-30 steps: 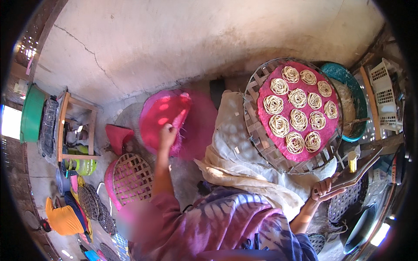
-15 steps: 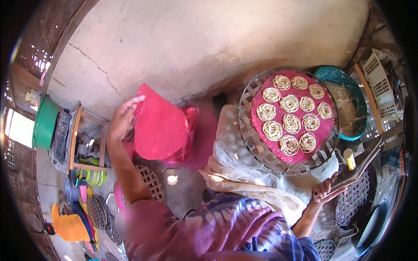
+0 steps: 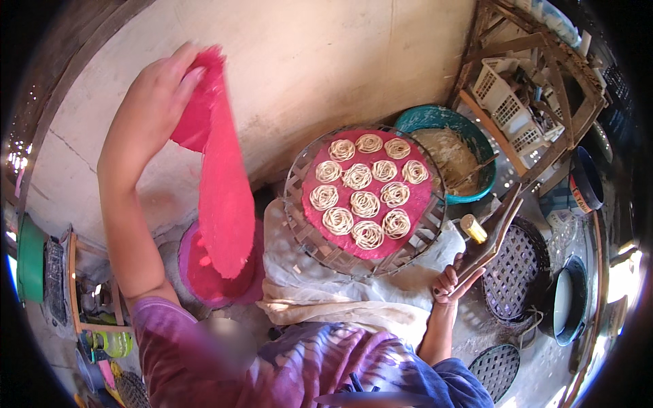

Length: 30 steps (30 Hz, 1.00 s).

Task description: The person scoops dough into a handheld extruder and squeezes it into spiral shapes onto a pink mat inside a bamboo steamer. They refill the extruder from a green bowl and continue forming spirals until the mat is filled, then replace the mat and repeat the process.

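Observation:
My left hand (image 3: pixel 163 88) is raised at the upper left, its fingers closed on the top edge of a thin red sheet (image 3: pixel 228 204). The sheet hangs down, folded and narrow, its lower end over a pink tub (image 3: pixel 185 255) with red inside. Low on the right, my right hand (image 3: pixel 449 282) grips the end of a dark wooden press-like tool (image 3: pixel 500 228) with two long bars. A yellow cylinder (image 3: pixel 474 229) sits beside the bars. Between my hands, a round woven tray (image 3: pixel 294 204) bears another red sheet (image 3: pixel 340 248) with several pale coiled strand nests (image 3: pixel 365 203).
White cloth (image 3: pixel 340 299) drapes below the tray. Behind it on the right stands a teal basin (image 3: pixel 408 119) of pale dough-like paste with a stick. A white crate (image 3: pixel 500 88), dark woven baskets (image 3: pixel 517 268) and a dark basin (image 3: pixel 568 306) are at the right. The wall (image 3: pixel 306 68) rises behind.
My left hand has lifted the red sheet higher; it now hangs narrow instead of spread wide. The view has shifted right. My right hand keeps its hold on the wooden tool.

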{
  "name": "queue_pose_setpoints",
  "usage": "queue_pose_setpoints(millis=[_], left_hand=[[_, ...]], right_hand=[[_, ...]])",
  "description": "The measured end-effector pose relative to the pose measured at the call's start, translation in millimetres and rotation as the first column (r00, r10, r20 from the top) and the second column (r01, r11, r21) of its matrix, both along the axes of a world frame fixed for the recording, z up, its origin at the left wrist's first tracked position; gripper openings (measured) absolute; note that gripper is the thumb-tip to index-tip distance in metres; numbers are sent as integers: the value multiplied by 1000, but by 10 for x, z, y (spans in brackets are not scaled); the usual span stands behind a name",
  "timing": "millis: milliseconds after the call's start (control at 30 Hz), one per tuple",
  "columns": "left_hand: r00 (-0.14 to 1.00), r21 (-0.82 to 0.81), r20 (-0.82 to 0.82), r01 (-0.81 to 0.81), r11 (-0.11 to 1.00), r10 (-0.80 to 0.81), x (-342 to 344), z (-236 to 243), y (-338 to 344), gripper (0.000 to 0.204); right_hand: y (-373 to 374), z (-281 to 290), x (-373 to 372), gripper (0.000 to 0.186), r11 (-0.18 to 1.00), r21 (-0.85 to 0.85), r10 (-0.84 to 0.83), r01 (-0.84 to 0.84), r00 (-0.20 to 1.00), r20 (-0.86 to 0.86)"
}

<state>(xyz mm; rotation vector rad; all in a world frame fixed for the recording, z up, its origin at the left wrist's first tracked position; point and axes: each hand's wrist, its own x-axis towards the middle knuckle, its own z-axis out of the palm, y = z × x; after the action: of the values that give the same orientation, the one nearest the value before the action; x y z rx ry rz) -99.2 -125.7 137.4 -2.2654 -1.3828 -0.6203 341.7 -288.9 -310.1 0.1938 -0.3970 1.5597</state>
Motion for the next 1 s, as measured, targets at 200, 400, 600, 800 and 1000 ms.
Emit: queue_pose_setpoints(millis=[200,400,600,800,1000], left_hand=[[888,-160,13,456,876,-460,784,197,634,28],[886,-525,307,461,715,-347,1275,88,1329,29],[738,-550,674,525,650,-26,914,-761,1892,26],[155,-281,959,575,768,235,720,-2388,1567,26],[195,-262,959,323,909,207,733,-3307,881,25]], right_hand=[[17,12,-19,92,1000,18,19,-18,1000,-22],[18,-5,-12,91,999,16,39,-38,998,-57],[-2,-5,-10,89,1000,16,-7,8,998,-67],[8,9,-10,88,1000,-23,-13,11,996,-88],[13,24,-8,89,997,-75,5,-10,998,-66]])
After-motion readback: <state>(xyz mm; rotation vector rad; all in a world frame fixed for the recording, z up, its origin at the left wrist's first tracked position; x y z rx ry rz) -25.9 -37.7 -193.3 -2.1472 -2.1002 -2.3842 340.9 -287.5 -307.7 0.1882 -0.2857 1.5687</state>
